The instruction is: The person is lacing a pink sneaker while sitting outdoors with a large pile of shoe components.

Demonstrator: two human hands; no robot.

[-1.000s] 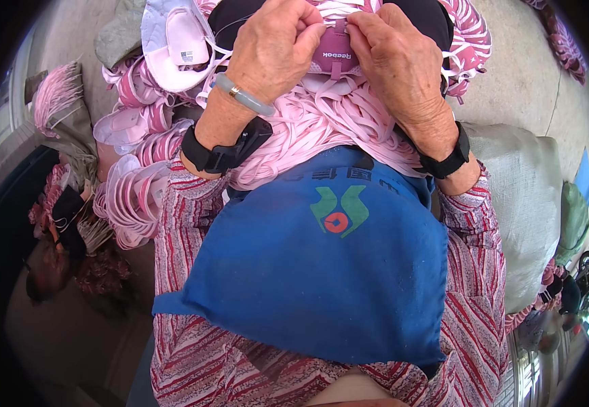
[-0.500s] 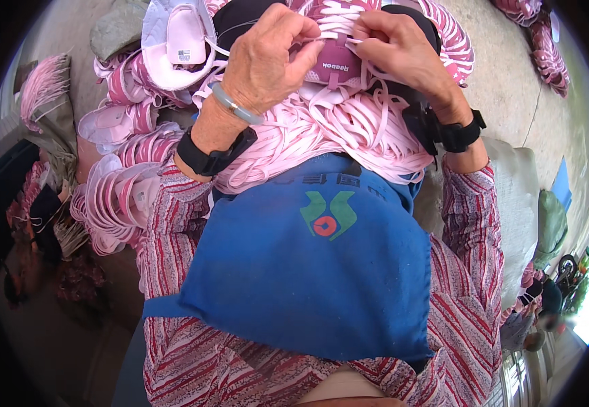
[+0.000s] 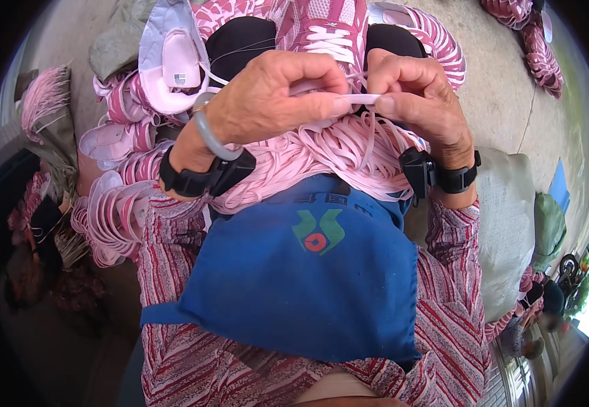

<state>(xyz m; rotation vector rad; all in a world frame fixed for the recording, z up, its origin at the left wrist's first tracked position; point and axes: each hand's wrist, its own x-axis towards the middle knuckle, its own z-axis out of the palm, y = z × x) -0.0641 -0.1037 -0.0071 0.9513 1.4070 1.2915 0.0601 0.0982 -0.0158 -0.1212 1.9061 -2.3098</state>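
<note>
hands lowered, pinching pink lace

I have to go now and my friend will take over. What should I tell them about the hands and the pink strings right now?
Left hand: closed, pinching one pink lace by its end.
Right hand: closed, pinching the same lace, which is stretched short between both hands.
Things: a pile of loose pink laces lies in the lap above the blue apron. A pink shoe upper sits just beyond the hands; more uppers are stacked on the left.
Done: one lace picked out.
Left: it is not in the upper's eyelets, as far as I can see.
</note>
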